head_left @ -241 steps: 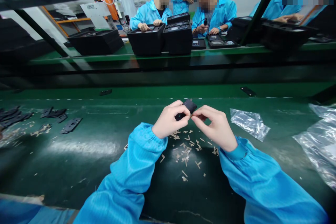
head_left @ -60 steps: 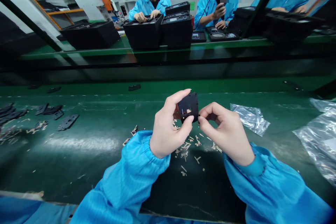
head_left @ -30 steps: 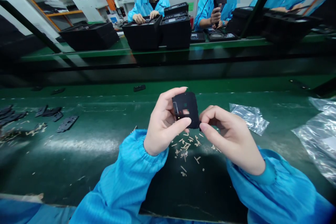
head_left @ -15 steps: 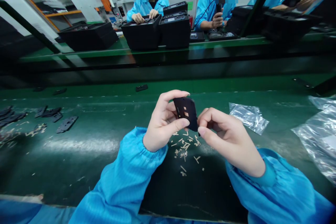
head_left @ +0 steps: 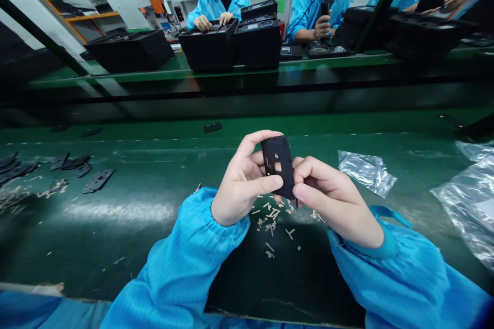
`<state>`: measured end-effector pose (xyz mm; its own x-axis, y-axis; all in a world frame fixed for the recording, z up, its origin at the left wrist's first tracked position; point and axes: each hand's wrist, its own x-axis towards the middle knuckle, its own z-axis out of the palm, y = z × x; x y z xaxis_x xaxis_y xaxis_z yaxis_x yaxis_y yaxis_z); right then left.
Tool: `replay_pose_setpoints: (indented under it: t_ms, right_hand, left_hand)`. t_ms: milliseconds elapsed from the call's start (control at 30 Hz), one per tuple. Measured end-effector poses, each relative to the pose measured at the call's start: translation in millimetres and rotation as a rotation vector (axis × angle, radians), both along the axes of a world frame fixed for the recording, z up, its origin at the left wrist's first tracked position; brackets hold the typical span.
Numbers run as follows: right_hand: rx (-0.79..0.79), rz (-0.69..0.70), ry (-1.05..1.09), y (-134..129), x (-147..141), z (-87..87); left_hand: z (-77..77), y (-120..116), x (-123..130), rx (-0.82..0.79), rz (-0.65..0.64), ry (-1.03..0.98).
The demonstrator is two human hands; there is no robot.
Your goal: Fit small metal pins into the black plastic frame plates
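My left hand grips a thin black plastic housing with small rectangular cut-outs, thumb across its front and fingers behind. The piece is held upright, tilted, above the green table. At its lower right edge, my right hand pinches the rim between thumb and forefinger. A small dark bit shows under those fingertips; I cannot make out what it is. Below the hands, several small beige scraps lie scattered on the table.
Black plastic pieces and more beige scraps lie at left. One black piece lies farther back. Clear plastic bags rest at right. Beyond a ledge, co-workers in blue handle black boxes.
The black housing has turned so its face shows more squarely to me, and it has shifted slightly right. My right hand has moved closer against its edge.
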<state>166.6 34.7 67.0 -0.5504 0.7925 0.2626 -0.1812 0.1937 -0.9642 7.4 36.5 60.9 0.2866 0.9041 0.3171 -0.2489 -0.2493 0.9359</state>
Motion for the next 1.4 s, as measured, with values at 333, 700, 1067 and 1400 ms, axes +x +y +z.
replay_pose_setpoints:
  t_ms: [333, 700, 1067, 1400]
  right_hand:
    - [0.011, 0.025, 0.098, -3, -2, -9.0]
    - [0.266, -0.122, -0.088, 1, -4, -14.7]
    - [0.644, -0.395, -0.308, 2, -8, -19.4]
    - [0.818, -0.502, -0.365, 11, -8, -25.8]
  left_hand:
    - [6.8, -8, 4, -0.387, -0.143, -0.363]
    - [3.2, -10, 10, -0.567, -0.08, -0.445]
    - [3.7, -17, 21, -0.656, 0.053, -0.519]
    - [1.5, -13, 21, -0.59, 0.108, -0.477]
